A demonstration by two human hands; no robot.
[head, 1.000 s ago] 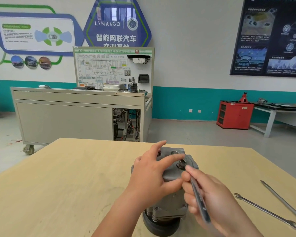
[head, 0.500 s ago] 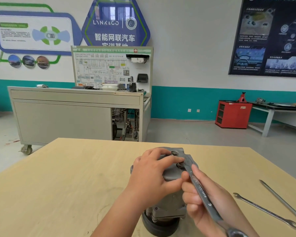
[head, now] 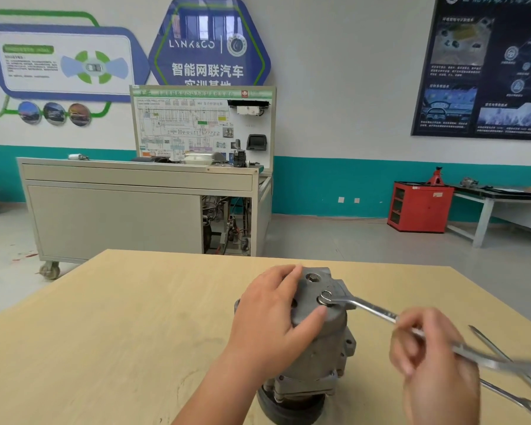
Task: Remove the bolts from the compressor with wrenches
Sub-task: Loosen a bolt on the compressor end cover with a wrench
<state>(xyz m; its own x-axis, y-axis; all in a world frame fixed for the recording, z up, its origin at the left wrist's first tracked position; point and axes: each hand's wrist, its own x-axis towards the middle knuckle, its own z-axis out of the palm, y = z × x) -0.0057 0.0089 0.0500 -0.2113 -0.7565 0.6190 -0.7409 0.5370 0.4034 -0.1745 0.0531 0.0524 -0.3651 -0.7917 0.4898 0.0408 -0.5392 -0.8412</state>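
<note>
A grey metal compressor [head: 322, 348] stands upright on the wooden table [head: 129, 326], pulley end down. My left hand [head: 276, 320] grips its top from the left, thumb pressed on the front. A silver wrench [head: 365, 308] has its ring end seated on a bolt [head: 325, 297] on the compressor's top right. My right hand [head: 429, 360], blurred, holds the wrench's handle out to the right of the compressor.
Two more wrenches [head: 515, 372] lie on the table at the right, under my right hand. Beyond the table stand a grey training cabinet on wheels [head: 135, 210], a red cabinet [head: 417, 207] and a workbench [head: 503, 197] along the wall.
The wrench handle has swung from pointing toward me to pointing right, ring end staying on the bolt. My right hand moved right with it. My left hand kept its hold.
</note>
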